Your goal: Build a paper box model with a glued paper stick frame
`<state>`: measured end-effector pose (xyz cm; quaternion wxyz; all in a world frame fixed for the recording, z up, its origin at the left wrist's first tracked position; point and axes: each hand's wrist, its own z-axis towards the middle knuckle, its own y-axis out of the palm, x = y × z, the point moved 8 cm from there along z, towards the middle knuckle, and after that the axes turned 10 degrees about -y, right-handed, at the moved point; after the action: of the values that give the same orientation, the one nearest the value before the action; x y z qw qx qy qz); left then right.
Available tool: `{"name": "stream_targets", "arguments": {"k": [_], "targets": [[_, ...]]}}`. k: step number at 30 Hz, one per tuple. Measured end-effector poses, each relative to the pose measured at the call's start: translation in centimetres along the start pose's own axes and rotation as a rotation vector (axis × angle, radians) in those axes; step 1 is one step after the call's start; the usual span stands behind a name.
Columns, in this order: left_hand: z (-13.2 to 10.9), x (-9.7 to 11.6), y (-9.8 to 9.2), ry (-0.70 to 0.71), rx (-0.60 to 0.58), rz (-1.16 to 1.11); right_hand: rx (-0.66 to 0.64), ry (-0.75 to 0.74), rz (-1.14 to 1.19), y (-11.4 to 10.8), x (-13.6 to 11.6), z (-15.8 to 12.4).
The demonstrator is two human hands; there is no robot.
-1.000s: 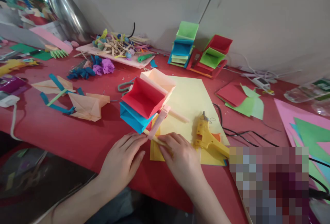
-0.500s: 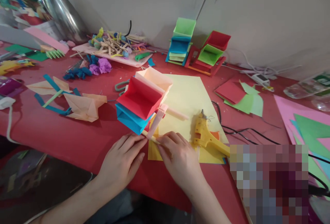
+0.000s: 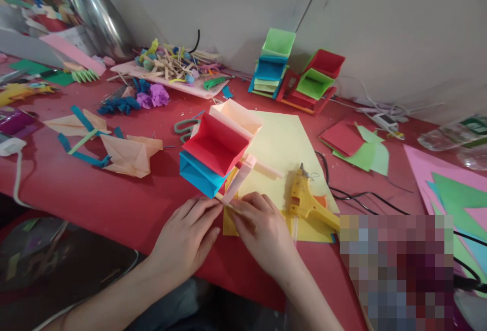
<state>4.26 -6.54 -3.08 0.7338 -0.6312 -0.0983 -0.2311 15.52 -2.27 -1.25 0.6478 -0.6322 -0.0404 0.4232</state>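
Note:
A stack of folded paper boxes, blue, red and peach, stands tilted on thin pale paper strips at the middle of the red table. My right hand is curled, its fingers pressing down on the lower end of a strip where it meets an orange sheet. My left hand lies beside it, fingers stretched toward the same strip end and the blue box's corner. A yellow glue gun lies just right of my right hand on a pale yellow sheet.
More stacked paper boxes stand at the back by the wall. Craft sticks and paper flowers lie back left, folded peach paper with blue strips at left, coloured sheets and black cables at right.
Both hands stay at the strip's lower end; the fingers have drawn slightly closer together. The view has shifted a little.

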Motion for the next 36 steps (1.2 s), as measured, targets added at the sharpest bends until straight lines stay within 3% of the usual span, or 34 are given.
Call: {"name": "stream_targets", "arguments": {"k": [7, 10, 13, 16, 20, 22, 30, 36], "targets": [[0.0, -0.3, -0.9, -0.040, -0.024, -0.127, -0.054, 0.079, -0.019, 0.1, 0.2, 0.6], [0.4, -2.9, -2.7, -0.197, 0.029, -0.233, -0.103, 0.058, -0.089, 0.2, 0.0, 0.8], [1.2, -6.3, -5.1, -0.356, 0.179, -0.228, -0.114, 0.069, -0.119, 0.3, 0.0, 1.0], [3.0, -7.9, -5.8, -0.334, 0.167, -0.179, -0.084, 0.097, -0.172, 0.4, 0.2, 1.2], [5.3, -8.2, -4.5, -0.206, -0.051, -0.234, -0.029, 0.082, -0.221, 0.5, 0.0, 1.3], [5.7, -8.5, -4.3, -0.181, -0.099, -0.283, -0.016, 0.062, -0.226, 0.4, -0.1, 1.2], [3.8, -7.1, -4.1, -0.157, -0.170, -0.413, 0.027, -0.056, -0.188, -2.2, 0.0, 0.4], [2.5, -5.7, -2.8, -0.181, -0.166, -0.392, 0.078, -0.061, -0.233, -2.6, 0.7, -0.9]]}}
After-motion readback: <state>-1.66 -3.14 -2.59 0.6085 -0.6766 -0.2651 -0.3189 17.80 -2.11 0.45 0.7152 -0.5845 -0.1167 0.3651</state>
